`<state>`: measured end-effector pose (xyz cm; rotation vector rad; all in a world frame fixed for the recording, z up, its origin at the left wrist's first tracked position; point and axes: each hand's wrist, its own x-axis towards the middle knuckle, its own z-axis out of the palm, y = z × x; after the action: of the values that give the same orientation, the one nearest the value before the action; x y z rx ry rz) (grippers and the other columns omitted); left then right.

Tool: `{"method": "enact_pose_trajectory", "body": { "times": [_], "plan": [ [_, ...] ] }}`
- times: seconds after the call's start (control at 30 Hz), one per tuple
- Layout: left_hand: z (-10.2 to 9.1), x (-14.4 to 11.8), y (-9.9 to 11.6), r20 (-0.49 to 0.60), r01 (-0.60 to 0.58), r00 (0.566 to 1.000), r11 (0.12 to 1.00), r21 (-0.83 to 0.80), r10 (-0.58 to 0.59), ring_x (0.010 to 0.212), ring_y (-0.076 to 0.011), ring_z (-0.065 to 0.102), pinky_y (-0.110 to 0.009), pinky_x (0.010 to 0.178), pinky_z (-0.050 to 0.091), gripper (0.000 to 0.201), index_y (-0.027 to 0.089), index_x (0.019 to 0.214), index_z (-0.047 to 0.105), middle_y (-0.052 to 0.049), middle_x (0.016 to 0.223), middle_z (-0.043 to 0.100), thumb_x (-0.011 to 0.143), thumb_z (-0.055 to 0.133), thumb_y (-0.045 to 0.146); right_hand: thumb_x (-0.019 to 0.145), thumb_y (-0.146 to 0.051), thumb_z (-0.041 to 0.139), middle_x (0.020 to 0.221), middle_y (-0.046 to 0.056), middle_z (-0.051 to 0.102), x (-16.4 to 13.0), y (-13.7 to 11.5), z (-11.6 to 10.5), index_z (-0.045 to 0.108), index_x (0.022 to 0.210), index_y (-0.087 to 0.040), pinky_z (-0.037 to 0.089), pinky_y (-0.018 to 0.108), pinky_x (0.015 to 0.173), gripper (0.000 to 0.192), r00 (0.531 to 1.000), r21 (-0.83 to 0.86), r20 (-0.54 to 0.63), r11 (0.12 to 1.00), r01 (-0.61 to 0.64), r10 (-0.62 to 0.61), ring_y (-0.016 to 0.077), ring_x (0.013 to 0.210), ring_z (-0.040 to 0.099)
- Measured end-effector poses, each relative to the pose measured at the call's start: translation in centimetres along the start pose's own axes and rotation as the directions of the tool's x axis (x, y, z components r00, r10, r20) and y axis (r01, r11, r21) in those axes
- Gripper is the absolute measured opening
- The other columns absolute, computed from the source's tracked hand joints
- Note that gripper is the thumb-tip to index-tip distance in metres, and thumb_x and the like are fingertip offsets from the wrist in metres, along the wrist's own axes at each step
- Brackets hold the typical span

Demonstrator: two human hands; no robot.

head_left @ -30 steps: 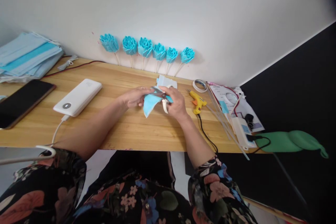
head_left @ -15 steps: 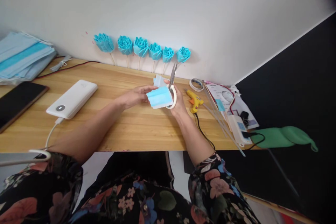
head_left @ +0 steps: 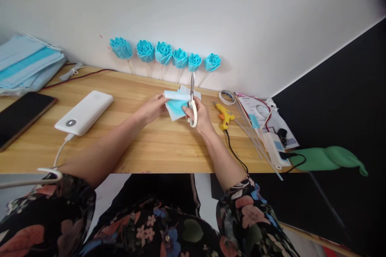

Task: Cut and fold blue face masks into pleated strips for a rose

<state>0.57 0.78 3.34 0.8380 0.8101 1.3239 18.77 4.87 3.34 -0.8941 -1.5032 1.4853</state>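
We list the desk (head_left: 150, 148), of pale wood, set against a white wall. At its far left we note a mask stack (head_left: 27, 62), then a dark phone (head_left: 21, 116) and a white power bank (head_left: 84, 112) with its cable. Along the wall we count six blue roses (head_left: 164, 53) on sticks. On the right we enter papers (head_left: 265, 116), a tape roll (head_left: 226, 97) and a yellow glue gun (head_left: 224, 115). Our left hand (head_left: 153, 106) pinches a blue mask piece (head_left: 176, 104) by its edge, just above the desk's middle. Our right hand (head_left: 200, 114) grips scissors (head_left: 192, 98), fingers through the white handles, blades pointing up and closed, touching the piece.
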Motion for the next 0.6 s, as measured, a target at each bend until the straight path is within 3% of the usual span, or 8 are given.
{"method": "enact_pose_trajectory", "body": {
  "times": [0.1, 0.2, 0.37, 0.47, 0.6],
  "plan": [
    [-0.06, 0.12, 0.23, -0.128, 0.01, 0.992, 0.998, -0.054, -0.017, 0.102, -0.0286, 0.07, -0.039, 0.091, 0.056, 0.04, 0.013, 0.109, 0.071, -0.015, 0.111, 0.075, 0.082, 0.074, 0.042, 0.067, -0.046, 0.083, 0.072, -0.007, 0.047, -0.21, -0.08, -0.08, 0.059, 0.121, -0.025, 0.038, 0.024, 0.046, 0.062, 0.999, -0.041, 0.038, 0.998, 0.039, -0.037, 0.0073, 0.054, 0.044],
    [-0.07, 0.07, 0.57, -0.178, 0.046, 0.982, 0.997, -0.067, -0.057, 0.099, -0.0278, 0.071, -0.04, 0.088, 0.057, 0.04, 0.013, 0.111, 0.07, -0.014, 0.111, 0.074, 0.083, 0.073, 0.042, 0.069, -0.046, 0.082, 0.075, -0.006, 0.046, -0.26, -0.06, -0.13, 0.058, 0.125, -0.024, 0.038, 0.024, 0.047, 0.065, 0.997, -0.057, 0.063, 0.997, 0.058, -0.055, 0.0074, 0.057, 0.044],
    [0.21, -0.1, 0.84, -0.031, 0.077, 0.996, 0.989, -0.123, -0.081, 0.109, -0.0312, 0.069, -0.042, 0.091, 0.057, 0.051, 0.017, 0.116, 0.069, -0.014, 0.121, 0.072, 0.088, 0.063, 0.058, 0.071, -0.046, 0.081, 0.074, -0.007, 0.045, -0.25, -0.04, -0.08, 0.059, 0.125, -0.026, 0.038, 0.023, 0.047, 0.061, 0.996, -0.059, 0.048, 0.996, 0.071, -0.069, 0.0067, 0.057, 0.043],
    [0.55, -0.25, 0.66, 0.067, 0.044, 0.997, 0.988, -0.151, -0.034, 0.117, -0.0326, 0.066, -0.043, 0.095, 0.056, 0.053, 0.018, 0.118, 0.068, -0.014, 0.124, 0.071, 0.084, 0.068, 0.059, 0.071, -0.047, 0.081, 0.075, -0.006, 0.046, -0.24, -0.14, -0.08, 0.059, 0.124, -0.028, 0.039, 0.022, 0.047, 0.06, 0.996, -0.047, 0.01, 0.995, 0.087, -0.087, 0.007, 0.058, 0.044],
    [0.78, -0.37, 0.36, 0.023, 0.042, 0.999, 0.993, -0.109, -0.04, 0.11, -0.0321, 0.069, -0.042, 0.091, 0.057, 0.052, 0.016, 0.114, 0.07, -0.015, 0.12, 0.073, 0.074, 0.083, 0.048, 0.068, -0.046, 0.084, 0.078, -0.006, 0.048, -0.19, -0.23, -0.07, 0.059, 0.123, -0.029, 0.044, 0.023, 0.051, 0.063, 0.995, -0.011, -0.043, 0.996, 0.093, -0.094, 0.0072, 0.06, 0.045]
  ]
}}
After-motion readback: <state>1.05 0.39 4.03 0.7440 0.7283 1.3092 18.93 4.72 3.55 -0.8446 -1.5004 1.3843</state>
